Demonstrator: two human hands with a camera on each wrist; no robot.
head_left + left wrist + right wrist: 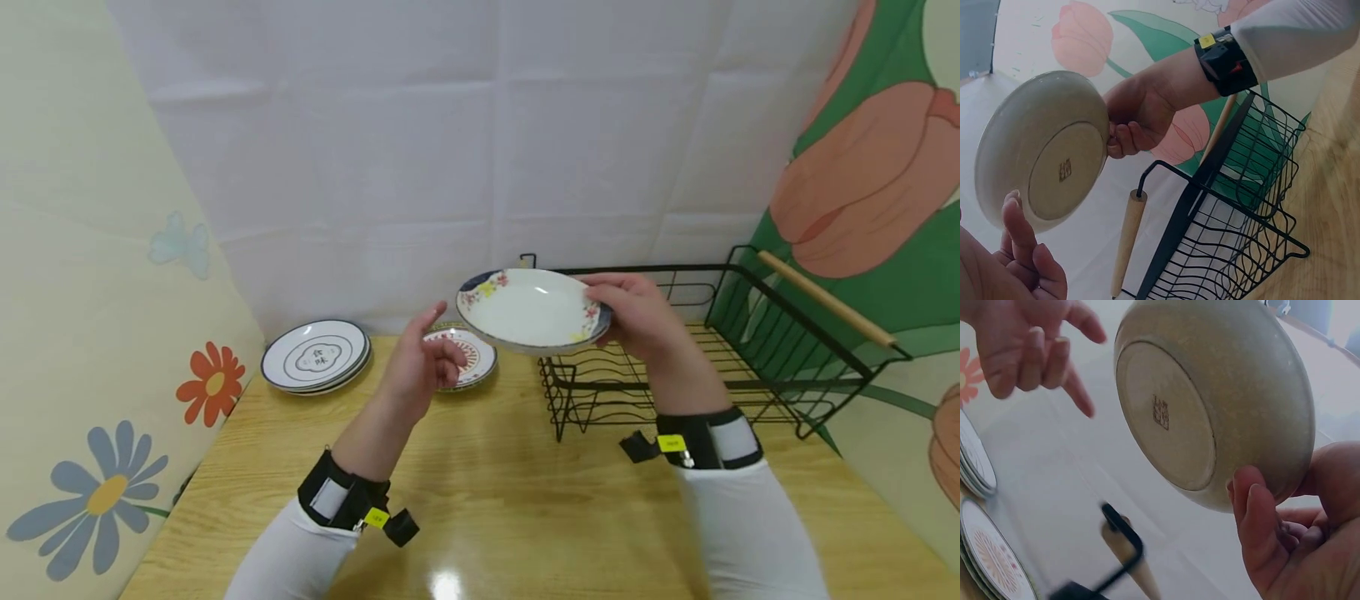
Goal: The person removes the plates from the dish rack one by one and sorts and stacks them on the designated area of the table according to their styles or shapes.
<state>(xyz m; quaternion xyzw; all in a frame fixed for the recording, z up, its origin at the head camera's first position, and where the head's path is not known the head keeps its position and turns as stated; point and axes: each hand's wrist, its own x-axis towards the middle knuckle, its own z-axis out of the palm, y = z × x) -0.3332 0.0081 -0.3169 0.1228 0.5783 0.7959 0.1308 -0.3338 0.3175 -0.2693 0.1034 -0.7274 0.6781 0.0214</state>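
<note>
A white plate with a dark blue rim and red and yellow flowers [532, 310] is held up in the air, tilted. My right hand [633, 312] grips its right edge, thumb on top and fingers beneath. In the right wrist view the plate's underside [1166, 419] shows a small stamped mark. To the left of the plate, my left hand [423, 362] holds nothing; its thumb and index finger are spread and the other fingers loosely bent. In the right wrist view a gap separates the left hand [1032, 347] from the plate.
A black wire dish rack [600, 385] with wooden handles [825, 298] stands at the right. A stack of white plates [315, 357] lies at the left. Another stack, topped by a red-patterned plate [480, 360], sits behind my left hand on the wooden table [480, 475].
</note>
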